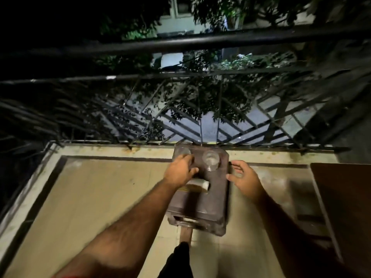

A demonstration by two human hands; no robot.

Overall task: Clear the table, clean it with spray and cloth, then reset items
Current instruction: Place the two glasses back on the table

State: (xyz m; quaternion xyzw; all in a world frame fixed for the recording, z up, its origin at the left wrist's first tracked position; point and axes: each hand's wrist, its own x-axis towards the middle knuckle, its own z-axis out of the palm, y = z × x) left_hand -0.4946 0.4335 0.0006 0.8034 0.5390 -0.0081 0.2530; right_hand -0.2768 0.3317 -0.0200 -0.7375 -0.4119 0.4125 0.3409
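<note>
a small dark brown desk [217,197] stands on a balcony floor [90,197] against a black metal railing [180,109], seen from above at night. the left hand [179,170] reaches over the far left part of the desk, its fingers [187,157] curled at a clear glass [181,151] in the far left corner; blur hides whether they actually grip it, so i cannot tell. a second clear glass [210,159] stands upright just right of those fingers, apart from them. a pale, folded cloth-like thing [200,185] lies on the desk just nearer than the left hand, partly under the wrist. the right hand [244,177] hovers at the desk's right edge, fingers [237,163] spread and relaxed, holding nothing. a dark wooden panel [341,207] stands well to the right of that hand.
</note>
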